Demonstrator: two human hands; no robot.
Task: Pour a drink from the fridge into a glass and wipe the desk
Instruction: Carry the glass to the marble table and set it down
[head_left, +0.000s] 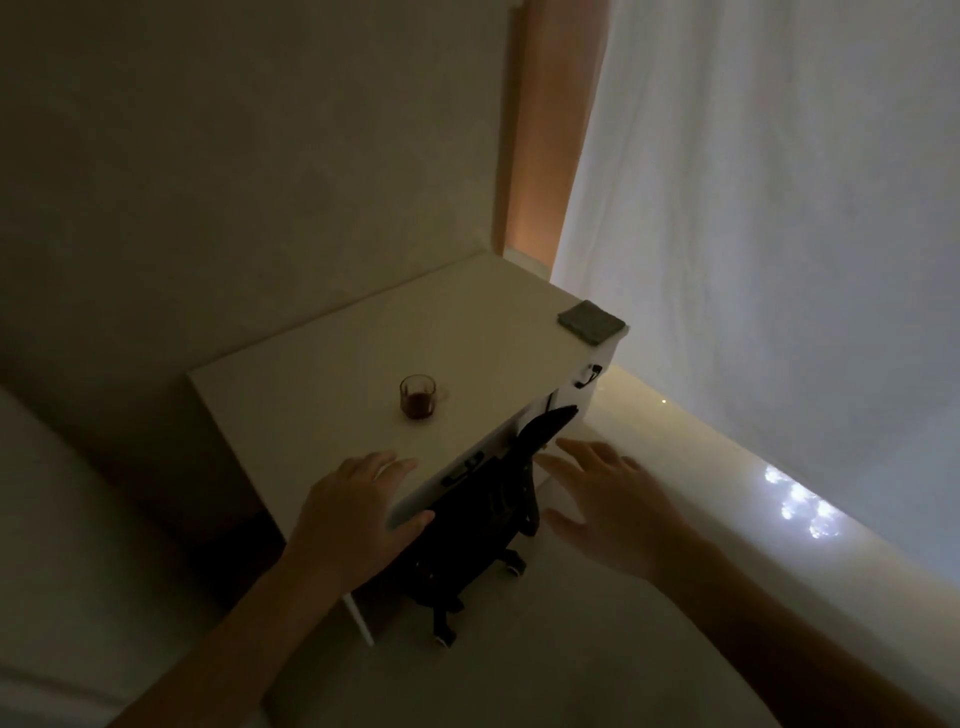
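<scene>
In a dim room a white desk (363, 343) stands against the wall. A small glass (417, 396) holding dark drink stands on the desk near its front edge. A folded grey cloth (591, 321) lies on the desk's far right corner. My left hand (358, 512) hovers over the desk's near corner, fingers spread, holding nothing. My right hand (608, 499) reaches out past the desk's front edge over the floor, fingers apart and empty. Both hands are apart from the glass and the cloth.
A black wheeled office chair (488, 525) is tucked under the desk front, between my hands. A pale curtain (779, 208) hangs on the right. A light bed or sofa edge (78, 545) fills the lower left. Drawer handles (589, 375) show on the desk's front.
</scene>
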